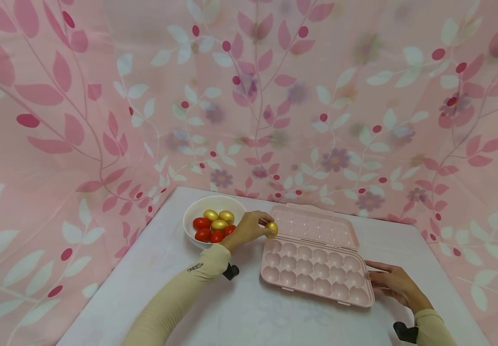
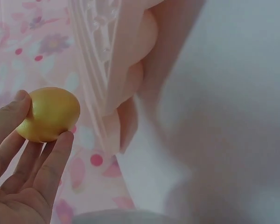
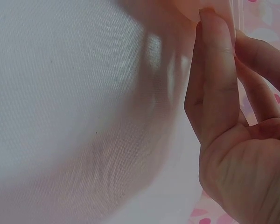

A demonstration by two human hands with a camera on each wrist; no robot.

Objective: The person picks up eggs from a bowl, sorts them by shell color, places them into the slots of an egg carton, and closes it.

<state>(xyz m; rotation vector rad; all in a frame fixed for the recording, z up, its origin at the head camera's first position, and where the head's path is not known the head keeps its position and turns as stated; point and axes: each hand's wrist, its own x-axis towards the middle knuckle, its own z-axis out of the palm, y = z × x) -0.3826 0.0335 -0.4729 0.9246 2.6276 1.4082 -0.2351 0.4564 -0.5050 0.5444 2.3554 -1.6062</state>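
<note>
My left hand pinches a golden egg between thumb and fingertips, between the white bowl and the pink plastic egg box. Close up in the left wrist view, the golden egg is smooth and shiny, with the thumb on one side and fingers below. The egg box lies with its lid folded back, and its rows of round hollows hold nothing. At the box's right end, my right hand grips the edge, thumb and fingers on either side of it in the right wrist view.
The white bowl stands left of the egg box, holding three golden eggs and several red eggs. A white cloth covers the table. Pink leaf-patterned fabric rises behind and at both sides.
</note>
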